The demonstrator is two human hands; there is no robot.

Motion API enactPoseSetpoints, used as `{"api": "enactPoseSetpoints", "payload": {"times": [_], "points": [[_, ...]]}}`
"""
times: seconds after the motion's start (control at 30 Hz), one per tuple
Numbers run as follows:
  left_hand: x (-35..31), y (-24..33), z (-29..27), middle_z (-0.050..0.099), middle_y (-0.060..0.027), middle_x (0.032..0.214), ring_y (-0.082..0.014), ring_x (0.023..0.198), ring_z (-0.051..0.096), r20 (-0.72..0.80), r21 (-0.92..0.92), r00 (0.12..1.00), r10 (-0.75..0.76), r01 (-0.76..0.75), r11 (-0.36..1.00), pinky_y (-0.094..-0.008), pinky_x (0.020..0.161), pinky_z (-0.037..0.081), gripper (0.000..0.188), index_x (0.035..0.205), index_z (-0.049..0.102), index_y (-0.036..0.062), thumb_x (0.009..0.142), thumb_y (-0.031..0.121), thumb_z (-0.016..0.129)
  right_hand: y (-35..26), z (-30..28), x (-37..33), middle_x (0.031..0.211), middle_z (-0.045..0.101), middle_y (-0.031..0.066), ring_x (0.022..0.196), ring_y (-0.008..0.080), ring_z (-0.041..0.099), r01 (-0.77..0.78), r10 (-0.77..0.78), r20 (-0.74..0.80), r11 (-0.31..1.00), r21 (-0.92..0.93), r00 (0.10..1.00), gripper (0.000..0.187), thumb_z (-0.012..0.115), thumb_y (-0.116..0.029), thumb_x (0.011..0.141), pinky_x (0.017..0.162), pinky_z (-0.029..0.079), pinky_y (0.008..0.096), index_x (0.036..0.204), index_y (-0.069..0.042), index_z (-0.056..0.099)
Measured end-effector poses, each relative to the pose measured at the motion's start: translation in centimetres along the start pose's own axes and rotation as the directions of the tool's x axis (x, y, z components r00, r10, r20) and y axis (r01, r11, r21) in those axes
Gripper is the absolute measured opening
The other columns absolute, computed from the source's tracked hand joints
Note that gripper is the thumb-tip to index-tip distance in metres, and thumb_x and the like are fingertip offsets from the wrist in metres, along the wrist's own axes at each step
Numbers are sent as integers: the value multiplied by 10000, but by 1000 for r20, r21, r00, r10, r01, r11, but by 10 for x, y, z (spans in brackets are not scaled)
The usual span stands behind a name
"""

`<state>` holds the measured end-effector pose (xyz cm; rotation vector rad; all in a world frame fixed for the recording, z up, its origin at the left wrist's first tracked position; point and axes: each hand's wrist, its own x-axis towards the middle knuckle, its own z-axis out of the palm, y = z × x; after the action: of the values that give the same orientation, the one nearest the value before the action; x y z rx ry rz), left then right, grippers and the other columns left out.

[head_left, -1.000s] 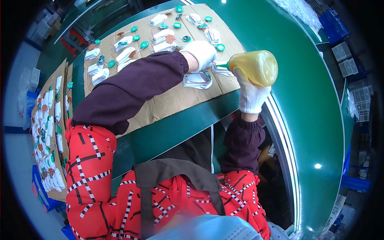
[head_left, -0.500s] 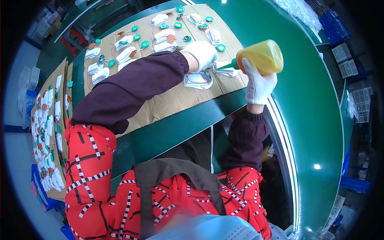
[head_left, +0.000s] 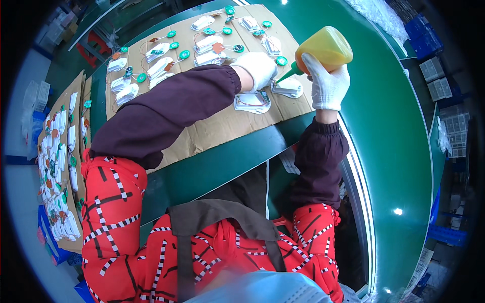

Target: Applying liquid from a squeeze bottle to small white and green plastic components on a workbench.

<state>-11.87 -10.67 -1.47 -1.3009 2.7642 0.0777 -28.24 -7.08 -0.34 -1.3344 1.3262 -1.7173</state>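
Note:
My right hand (head_left: 329,87), in a white glove, is wrapped round a squeeze bottle (head_left: 326,49) of yellow liquid. The bottle is tilted, and its green nozzle (head_left: 289,73) points down and left at a white plastic housing (head_left: 288,87). Close by, my left hand (head_left: 256,69), gloved too, is curled at that housing's left side. Its fingertips are mostly hidden, so what they hold cannot be made out. Just below it another white housing (head_left: 252,103) lies on the cardboard, with wires and a small board along its upper edge.
Several white housings with wired green discs (head_left: 184,54) lie in rows on the cardboard sheet (head_left: 197,136), upon a green table (head_left: 391,151). At the left, another cardboard sheet carries many similar parts (head_left: 58,166). Blue bins (head_left: 423,38) stand at the far right.
My right hand has raised the bottle a little and tipped it more steeply, nozzle down. The housing under the nozzle shows more now. My left hand has barely moved.

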Motion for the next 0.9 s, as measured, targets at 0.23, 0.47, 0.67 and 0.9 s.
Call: {"api": "enactPoseSetpoints", "payload": {"times": [0.23, 0.47, 0.67, 0.9], "points": [[1, -3, 7, 622, -119, 761, -281, 760, 596, -41, -14, 999, 13, -14, 1000, -364, 675, 475, 119, 776, 651, 88, 729, 183, 596, 7, 1, 1, 911, 626, 103, 790, 138, 600, 21, -20, -8, 998, 54, 1000, 466, 763, -184, 640, 703, 486, 255, 997, 20, 542], [0, -1, 3, 617, -126, 736, -285, 727, 598, -31, -59, 1000, 0, -2, 998, -369, 659, 474, 119, 758, 657, 86, 719, 183, 600, 10, 0, -5, 921, 626, 103, 805, 147, 605, 80, -78, -36, 996, 48, 996, 464, 756, -161, 636, 712, 485, 263, 1004, 18, 538], [1, 1, -1, 613, -125, 712, -286, 717, 598, -25, -48, 1000, -1, 0, 999, -375, 643, 473, 120, 739, 652, 81, 715, 189, 605, 5, 0, -16, 942, 620, 103, 823, 154, 604, 64, -59, -39, 988, 140, 997, 475, 759, -103, 618, 720, 490, 269, 1017, 19, 532], [2, -2, 3, 607, -126, 706, -293, 717, 594, -28, -30, 1000, -13, 12, 999, -378, 638, 472, 124, 728, 645, 76, 718, 192, 604, -5, -5, -28, 919, 623, 106, 804, 155, 609, 0, 4, -22, 982, 187, 1000, 454, 747, -40, 618, 705, 497, 270, 1019, 25, 544]]}}
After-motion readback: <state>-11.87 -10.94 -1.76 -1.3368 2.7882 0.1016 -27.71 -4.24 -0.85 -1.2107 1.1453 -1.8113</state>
